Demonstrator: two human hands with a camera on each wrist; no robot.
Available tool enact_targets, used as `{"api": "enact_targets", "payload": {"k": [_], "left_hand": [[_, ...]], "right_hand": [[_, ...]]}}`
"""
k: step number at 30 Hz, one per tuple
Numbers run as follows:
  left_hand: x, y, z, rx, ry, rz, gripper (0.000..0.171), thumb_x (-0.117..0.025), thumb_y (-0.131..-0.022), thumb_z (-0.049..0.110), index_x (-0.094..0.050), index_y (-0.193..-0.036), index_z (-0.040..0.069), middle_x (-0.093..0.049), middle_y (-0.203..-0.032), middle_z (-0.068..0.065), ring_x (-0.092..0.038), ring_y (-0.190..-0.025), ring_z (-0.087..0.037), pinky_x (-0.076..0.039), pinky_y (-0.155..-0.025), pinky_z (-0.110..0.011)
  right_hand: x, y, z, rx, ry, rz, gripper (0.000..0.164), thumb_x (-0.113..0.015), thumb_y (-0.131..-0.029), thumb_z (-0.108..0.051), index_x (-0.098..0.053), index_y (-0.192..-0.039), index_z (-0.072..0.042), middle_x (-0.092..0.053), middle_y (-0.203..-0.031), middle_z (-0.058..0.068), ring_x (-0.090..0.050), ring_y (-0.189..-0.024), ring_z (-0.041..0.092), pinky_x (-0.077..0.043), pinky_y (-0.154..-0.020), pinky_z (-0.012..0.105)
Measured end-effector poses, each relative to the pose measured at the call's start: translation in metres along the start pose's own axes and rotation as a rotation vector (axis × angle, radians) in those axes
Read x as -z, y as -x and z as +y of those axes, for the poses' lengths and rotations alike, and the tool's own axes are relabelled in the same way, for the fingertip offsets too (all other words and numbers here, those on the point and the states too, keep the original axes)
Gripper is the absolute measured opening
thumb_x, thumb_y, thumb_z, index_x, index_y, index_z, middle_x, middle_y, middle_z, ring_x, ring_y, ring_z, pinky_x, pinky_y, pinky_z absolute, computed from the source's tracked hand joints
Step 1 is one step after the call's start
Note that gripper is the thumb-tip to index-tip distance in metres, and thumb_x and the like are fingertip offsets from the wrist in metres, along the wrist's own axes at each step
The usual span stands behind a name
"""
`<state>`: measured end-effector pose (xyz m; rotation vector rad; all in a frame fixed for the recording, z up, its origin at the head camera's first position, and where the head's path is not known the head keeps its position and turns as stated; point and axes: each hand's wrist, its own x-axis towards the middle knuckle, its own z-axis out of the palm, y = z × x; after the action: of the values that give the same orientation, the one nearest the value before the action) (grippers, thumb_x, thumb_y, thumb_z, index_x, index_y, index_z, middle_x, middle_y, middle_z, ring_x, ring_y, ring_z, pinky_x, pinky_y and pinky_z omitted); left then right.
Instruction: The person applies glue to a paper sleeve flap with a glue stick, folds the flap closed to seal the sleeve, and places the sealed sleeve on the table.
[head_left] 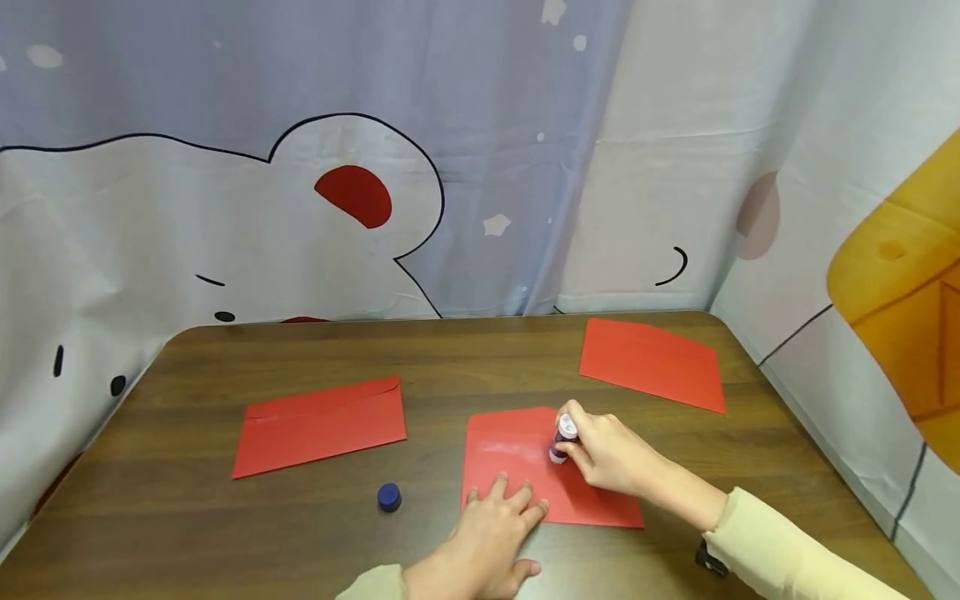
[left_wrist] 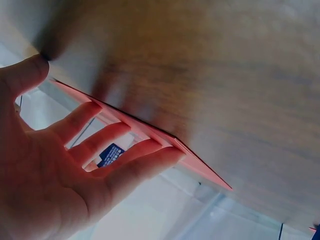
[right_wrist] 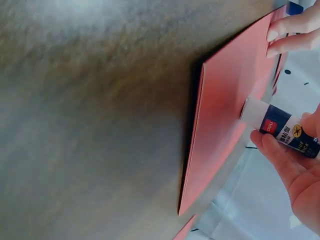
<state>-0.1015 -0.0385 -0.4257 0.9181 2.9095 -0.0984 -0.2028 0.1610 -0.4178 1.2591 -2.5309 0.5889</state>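
Gripping the glue stick (head_left: 564, 437) between thumb and curled fingers, our right hand (head_left: 611, 452) is clearly the nearer one; the stick stands nearly upright, its top leaning a little to the right, and its lower end meets the middle red envelope (head_left: 506, 446) toward that envelope's right side; the coming move, we judge, turns on this contact between stick and paper. The stick lies at the left of our right hand, right at the fingertips; from our left hand (head_left: 491, 537) it lies beyond and to the right, well apart. Our left fingers are spread, resting on the envelope's near left corner, with the thumb off the paper; the envelope lies toward the near edge of the worktop (head_left: 300, 533); a blue cap (head_left: 388, 497) sits to its left; a second envelope (head_left: 322, 427) lies farther left, a third (head_left: 652, 364) by the far right corner.
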Motion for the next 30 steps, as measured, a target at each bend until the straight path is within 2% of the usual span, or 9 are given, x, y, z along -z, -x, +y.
{"api": "enact_targets", "payload": {"k": [5,10,16,21,25,30], "left_hand": [[0.002,0.0,-0.001,0.003,0.004,-0.027,0.064,-0.064,-0.082,0.057,-0.049,-0.139,0.032,-0.049,-0.144,0.005,-0.047,-0.13,-0.031,-0.052,-0.086,-0.052],[0.001,-0.001,0.0,0.007,0.029,-0.009,0.064,-0.065,-0.081,0.056,-0.05,-0.138,0.032,-0.049,-0.143,0.004,-0.048,-0.129,-0.033,-0.052,-0.084,-0.053],[0.002,-0.001,-0.001,0.006,0.037,-0.018,0.063,-0.065,-0.081,0.056,-0.05,-0.138,0.032,-0.05,-0.142,0.004,-0.047,-0.129,-0.032,-0.052,-0.085,-0.054],[0.002,-0.002,0.0,0.004,-0.016,0.004,0.064,-0.066,-0.079,0.058,-0.052,-0.136,0.032,-0.051,-0.138,0.006,-0.05,-0.125,-0.031,-0.054,-0.079,-0.05],[0.002,-0.003,0.001,0.0,-0.042,0.027,0.064,-0.067,-0.078,0.059,-0.055,-0.134,0.031,-0.053,-0.133,0.006,-0.052,-0.12,-0.03,-0.055,-0.074,-0.048],[0.002,-0.004,0.0,-0.01,-0.041,0.036,0.064,-0.067,-0.077,0.059,-0.055,-0.133,0.03,-0.053,-0.133,0.006,-0.052,-0.117,-0.028,-0.055,-0.072,-0.047]], "right_hand": [[-0.009,-0.01,-0.006,0.012,-0.04,0.019,0.03,-0.07,-0.085,-0.011,-0.048,-0.103,-0.005,-0.062,-0.082,-0.006,-0.063,-0.069,0.005,-0.052,-0.063,0.019],[-0.013,-0.02,-0.012,0.027,-0.056,-0.023,0.028,-0.067,-0.088,-0.012,-0.046,-0.106,-0.003,-0.063,-0.084,-0.002,-0.065,-0.071,0.009,-0.053,-0.065,0.02],[-0.007,-0.009,-0.005,0.001,-0.03,0.003,0.03,-0.071,-0.085,-0.009,-0.047,-0.103,-0.004,-0.062,-0.081,-0.004,-0.062,-0.067,0.006,-0.051,-0.061,0.019],[-0.008,-0.008,-0.006,-0.02,-0.045,0.002,0.028,-0.069,-0.087,-0.012,-0.047,-0.104,-0.005,-0.062,-0.08,-0.004,-0.062,-0.066,0.005,-0.05,-0.061,0.018],[-0.008,-0.008,-0.006,-0.012,-0.062,-0.008,0.027,-0.068,-0.088,-0.012,-0.047,-0.103,-0.005,-0.061,-0.08,-0.005,-0.061,-0.067,0.004,-0.049,-0.061,0.018],[-0.004,-0.001,-0.001,0.01,-0.032,0.026,0.031,-0.072,-0.083,-0.009,-0.048,-0.103,-0.005,-0.061,-0.081,-0.006,-0.062,-0.069,0.004,-0.051,-0.064,0.02]]}}
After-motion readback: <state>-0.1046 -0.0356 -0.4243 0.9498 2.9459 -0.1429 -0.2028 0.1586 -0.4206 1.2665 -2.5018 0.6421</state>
